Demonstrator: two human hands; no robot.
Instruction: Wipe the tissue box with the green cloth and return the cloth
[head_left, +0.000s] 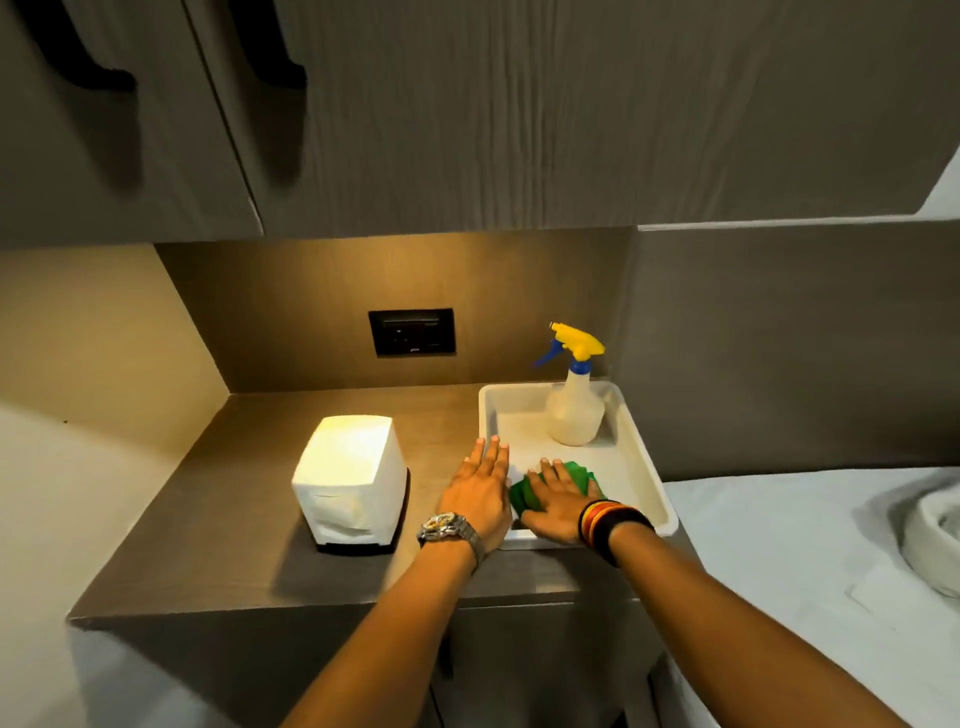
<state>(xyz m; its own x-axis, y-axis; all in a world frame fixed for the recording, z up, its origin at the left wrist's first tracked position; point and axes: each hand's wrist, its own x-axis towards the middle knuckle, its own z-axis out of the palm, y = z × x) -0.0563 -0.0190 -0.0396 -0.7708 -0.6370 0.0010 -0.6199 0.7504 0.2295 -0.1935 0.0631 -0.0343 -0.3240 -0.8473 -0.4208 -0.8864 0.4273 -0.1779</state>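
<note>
A white tissue box (350, 478) on a dark base stands upright on the brown counter, left of both hands. The green cloth (582, 475) lies bunched in the near left part of a white tray (644, 467). My right hand (553, 501) rests flat on top of the cloth with its fingers spread over it; whether the fingers grip it is unclear. My left hand (480, 491) lies flat on the counter beside the tray's left rim, fingers apart and holding nothing. It is about a hand's width right of the tissue box.
A spray bottle (574, 405) with a yellow and blue trigger stands in the tray's far end. A dark wall socket (412, 331) sits on the back panel. Cabinets hang overhead. A white bed (810, 561) borders the counter's right side.
</note>
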